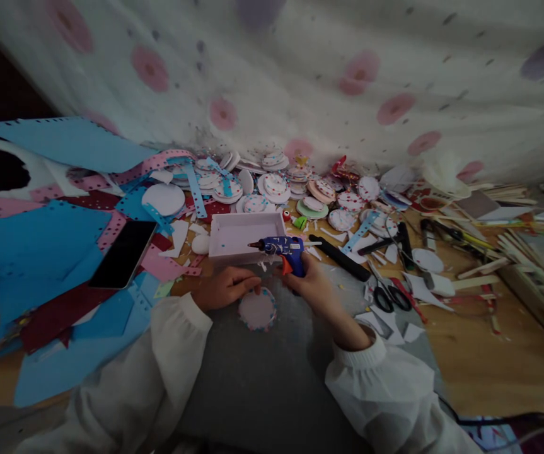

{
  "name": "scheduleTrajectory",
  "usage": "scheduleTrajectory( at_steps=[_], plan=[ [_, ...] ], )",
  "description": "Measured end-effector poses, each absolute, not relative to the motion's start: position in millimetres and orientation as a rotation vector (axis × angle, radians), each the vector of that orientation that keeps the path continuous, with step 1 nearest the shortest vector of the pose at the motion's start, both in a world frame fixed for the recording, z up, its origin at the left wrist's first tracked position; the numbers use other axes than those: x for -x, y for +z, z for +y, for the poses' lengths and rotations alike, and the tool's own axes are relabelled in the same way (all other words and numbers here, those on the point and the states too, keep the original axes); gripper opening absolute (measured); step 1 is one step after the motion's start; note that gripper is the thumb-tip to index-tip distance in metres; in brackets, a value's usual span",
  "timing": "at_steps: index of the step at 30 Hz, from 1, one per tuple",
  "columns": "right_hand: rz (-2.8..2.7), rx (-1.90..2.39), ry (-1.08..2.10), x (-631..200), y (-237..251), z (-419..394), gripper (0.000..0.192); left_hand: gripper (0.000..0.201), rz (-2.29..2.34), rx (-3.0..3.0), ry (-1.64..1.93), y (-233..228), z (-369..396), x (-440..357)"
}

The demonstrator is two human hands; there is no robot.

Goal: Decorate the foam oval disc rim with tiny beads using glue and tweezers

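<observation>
My right hand (316, 287) is wrapped round the handle of a blue glue gun (281, 246). Its nozzle points left above a white tray, its trigger is orange, and a pale glue stick sticks out at the back. A round white disc (257, 310) lies flat on the grey mat, its rim dotted with small red and blue beads. At the disc's far edge, the fingertips of my left hand (227, 288) are drawn together. Whatever they pinch is too small to make out.
Behind the hands stands the shallow white tray (248, 252). Many decorated discs (272, 186) are heaped along the curtain. A phone (124, 254) rests on blue and pink sheets at left. Scissors (389, 295), a black rod (338, 257) and paper scraps lie at right.
</observation>
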State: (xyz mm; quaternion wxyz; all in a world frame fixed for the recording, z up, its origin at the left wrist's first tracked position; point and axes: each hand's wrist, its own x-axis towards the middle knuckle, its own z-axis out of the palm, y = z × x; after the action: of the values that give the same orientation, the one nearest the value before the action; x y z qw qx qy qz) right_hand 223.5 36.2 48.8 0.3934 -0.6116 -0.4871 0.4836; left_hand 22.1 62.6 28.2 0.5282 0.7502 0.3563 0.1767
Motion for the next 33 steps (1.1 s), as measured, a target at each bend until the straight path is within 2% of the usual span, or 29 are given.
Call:
scheduleTrajectory(
  at_steps=[10, 24, 30, 33],
  plan=[
    [-1.234, 1.534, 1.203, -220.4, 47.0, 38.7, 0.035, 0.042, 0.859, -1.749, 0.404, 28.2, 62.7, -21.8],
    [-1.361, 1.593, 0.793, -256.2, 27.8, 27.4, 0.029, 0.042, 0.868, -1.677, 0.457, 34.8, 61.8, -21.2],
    [-1.34, 1.679, 0.627, -267.3, 26.4, 23.1, 0.042, 0.039, 0.891, -1.605, 0.492, 37.6, 61.5, -21.6],
    [-1.374, 1.749, 0.505, -268.4, 28.2, 21.7, 0.035, 0.039, 0.908, -1.606, 0.459, 39.4, 61.8, -22.3]
  ],
)
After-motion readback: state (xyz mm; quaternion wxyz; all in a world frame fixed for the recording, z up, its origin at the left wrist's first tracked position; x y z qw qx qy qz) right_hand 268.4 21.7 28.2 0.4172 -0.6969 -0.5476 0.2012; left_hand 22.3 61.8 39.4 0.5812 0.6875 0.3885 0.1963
